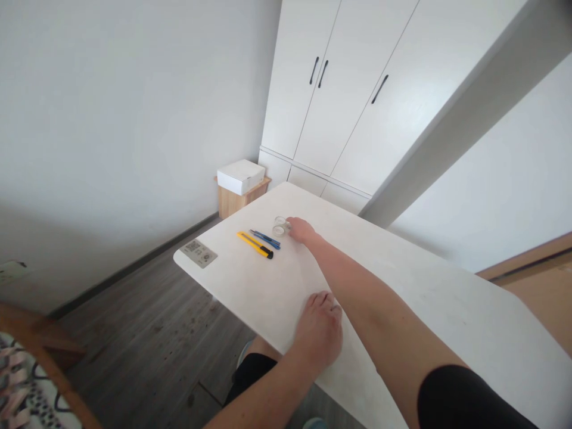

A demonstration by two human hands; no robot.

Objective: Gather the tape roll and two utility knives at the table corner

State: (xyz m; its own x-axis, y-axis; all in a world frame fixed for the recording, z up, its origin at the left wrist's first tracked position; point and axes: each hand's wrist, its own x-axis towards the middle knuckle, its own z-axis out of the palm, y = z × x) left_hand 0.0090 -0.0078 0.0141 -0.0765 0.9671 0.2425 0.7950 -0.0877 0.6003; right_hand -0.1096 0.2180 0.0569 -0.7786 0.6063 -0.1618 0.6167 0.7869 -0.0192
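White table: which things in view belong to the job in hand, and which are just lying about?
Likely part of the job:
pale looped object, perhaps scissors, at the right hand
yellow-and-black cutter
slim blue tool beside it

Apparently just lying about:
white rectangular box on the wooden stand
grey printed label on the white table

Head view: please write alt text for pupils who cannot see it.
The right hand is at a pale looped item on a white table, beside a blue tool and a yellow cutter. The left hand rests closer.
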